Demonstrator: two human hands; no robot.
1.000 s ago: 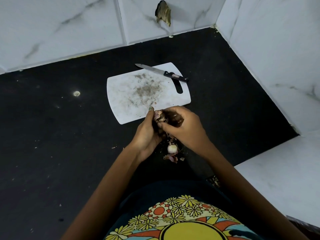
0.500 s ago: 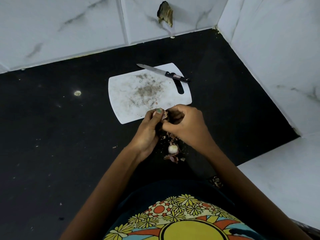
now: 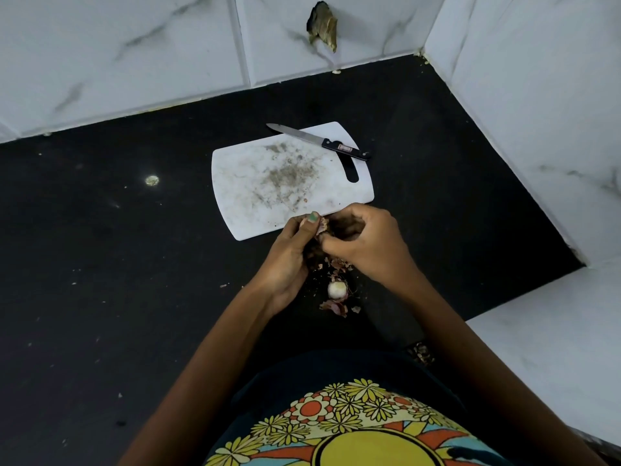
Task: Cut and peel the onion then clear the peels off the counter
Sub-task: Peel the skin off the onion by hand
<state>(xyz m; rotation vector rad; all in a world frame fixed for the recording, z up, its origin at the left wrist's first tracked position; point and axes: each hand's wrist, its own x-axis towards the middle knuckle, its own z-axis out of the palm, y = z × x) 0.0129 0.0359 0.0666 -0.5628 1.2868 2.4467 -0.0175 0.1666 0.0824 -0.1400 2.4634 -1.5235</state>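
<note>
Onion (image 3: 321,227) sits between the two hands just above the bench (image 3: 100,264) — the left hand (image 3: 289,257) curls round it while the right hand (image 3: 363,245) pinches at its skin. Peels (image 3: 336,264) lie directly under both hands, with a pale cut piece (image 3: 337,289) nearer the body. The skin looks papery and tear-prone, the flesh beneath probably slick — best taken at a loose edge.

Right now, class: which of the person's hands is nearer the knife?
Right. The right hand sits just below the knife; the left hand lies further down-left, beyond the cutting board's near edge.
</note>
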